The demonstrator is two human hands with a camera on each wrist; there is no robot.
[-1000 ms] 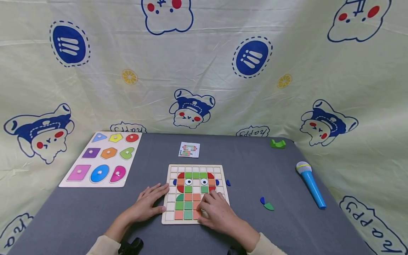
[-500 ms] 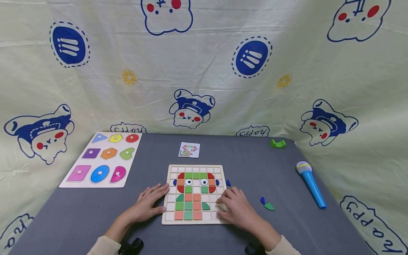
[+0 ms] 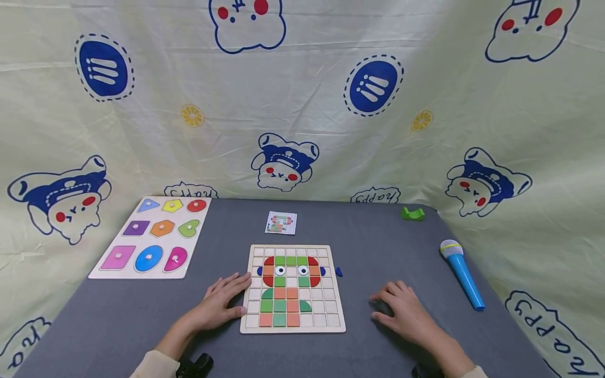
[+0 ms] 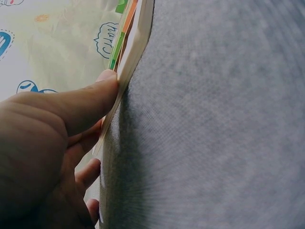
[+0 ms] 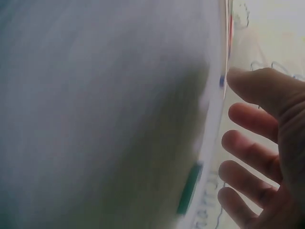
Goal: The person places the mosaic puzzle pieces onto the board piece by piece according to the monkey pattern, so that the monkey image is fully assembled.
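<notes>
A wooden grid board (image 3: 321,315) lies in the middle of the table, with red, green, orange and blue pieces forming a figure. My left hand (image 3: 219,301) rests against the board's left edge, fingers extended; in the left wrist view its thumb (image 4: 90,102) touches that edge. To the board's right, my right hand (image 3: 402,310) hovers low over the cloth with fingers loosely bent and thumb apart. In the right wrist view nothing shows between its fingers (image 5: 250,145). The loose blue and green pieces there are hidden beneath it. A small blue piece (image 3: 338,271) lies beside the board.
A white shape-peg puzzle (image 3: 105,273) lies at the left. Behind the board is a small picture card (image 3: 281,223). A green arched block (image 3: 413,213) stands at the back right, and a blue toy microphone (image 3: 463,275) lies near the right edge.
My right hand has left the board and moved right, over the loose blue and green pieces. A green quarter-round piece it covered on the board is exposed. The left hand has stayed put.
</notes>
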